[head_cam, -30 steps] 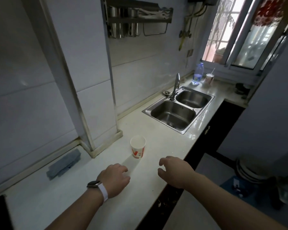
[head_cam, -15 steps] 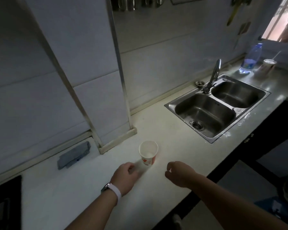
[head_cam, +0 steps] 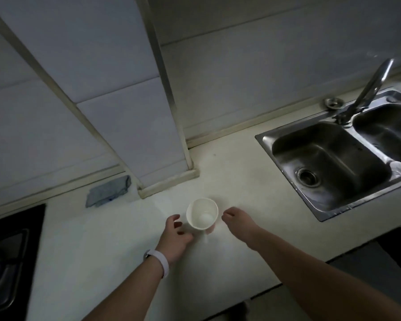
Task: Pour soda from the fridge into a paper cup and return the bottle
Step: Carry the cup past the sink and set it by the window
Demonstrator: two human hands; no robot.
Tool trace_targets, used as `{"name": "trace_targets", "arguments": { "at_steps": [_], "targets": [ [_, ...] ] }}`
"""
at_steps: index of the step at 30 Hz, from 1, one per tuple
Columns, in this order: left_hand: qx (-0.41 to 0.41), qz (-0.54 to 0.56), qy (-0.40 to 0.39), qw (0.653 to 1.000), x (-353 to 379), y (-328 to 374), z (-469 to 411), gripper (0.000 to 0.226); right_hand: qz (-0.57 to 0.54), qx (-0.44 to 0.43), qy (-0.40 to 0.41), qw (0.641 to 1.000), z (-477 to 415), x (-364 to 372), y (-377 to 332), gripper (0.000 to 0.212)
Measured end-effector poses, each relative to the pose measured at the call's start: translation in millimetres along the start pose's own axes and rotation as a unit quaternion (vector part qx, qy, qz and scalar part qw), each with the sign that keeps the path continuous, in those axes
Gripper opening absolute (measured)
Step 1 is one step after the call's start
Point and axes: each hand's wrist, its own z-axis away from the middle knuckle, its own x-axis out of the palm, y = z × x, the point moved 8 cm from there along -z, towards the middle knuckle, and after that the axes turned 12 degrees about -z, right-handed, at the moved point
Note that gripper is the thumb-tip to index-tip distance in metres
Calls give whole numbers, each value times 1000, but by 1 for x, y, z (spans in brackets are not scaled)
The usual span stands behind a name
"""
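Head view, and we are looking straight down on the pale table [head_cam: 229, 172]. The paper cup [head_cam: 202, 213] stands upright near the table's front part, mouth wide open to us. We see its white bottom, nothing inside, and a touch of red print low on its near side.

The left hand [head_cam: 175, 239] sits just beside the cup on its left, fingers loosely bent toward the cup wall. Its grip is apart and holds nothing; whether a fingertip brushes the paper, we cannot tell. A white wristband [head_cam: 161, 261] wraps that wrist.

On the other side, the right hand [head_cam: 239, 224] hangs just beside the cup, knuckles up and fingers drooping to the table. That grip is also loose, with nothing in it. So the cup stands between the two hands.

Behind the cup a tiled pillar [head_cam: 130, 117] meets the table. At its left foot a grey cloth [head_cam: 109, 191] lies against the wall. Far left we catch a dark stove [head_cam: 7, 251] set into the table. Off to the right lies the steel sink [head_cam: 333, 147], with the tap [head_cam: 366, 89] leaning over it, well apart from the cup.
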Motion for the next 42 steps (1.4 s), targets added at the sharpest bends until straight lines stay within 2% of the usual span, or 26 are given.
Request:
{"name": "trace_targets", "arguments": {
  "at_steps": [2,5,9,12,16,23,33,38,42],
  "targets": [
    [21,21,-6,1000,14,8,1,85,-44,30,-7,999,-11,7,7,17],
    [36,73,29,996,29,17,-4,92,-118,69,-13,991,-27,13,16,19],
    [58,121,109,985,38,26,-7,83,-185,113,-34,976,-36,20,22,17],
    [54,130,137,980,41,27,-6,77,-213,125,-60,967,-37,26,25,19],
    [48,128,152,979,41,26,-3,66,-234,124,-80,961,-37,29,27,22],
    [59,138,153,977,34,32,13,72,-256,124,-79,955,-24,27,25,26],
    [132,126,98,978,29,54,37,68,-361,115,-50,924,18,18,28,26],
    [184,106,53,976,35,77,52,81,-414,99,-18,905,50,2,27,22],
    [240,76,-5,968,48,101,60,77,-448,80,32,890,76,-20,30,19]
  ]
}}
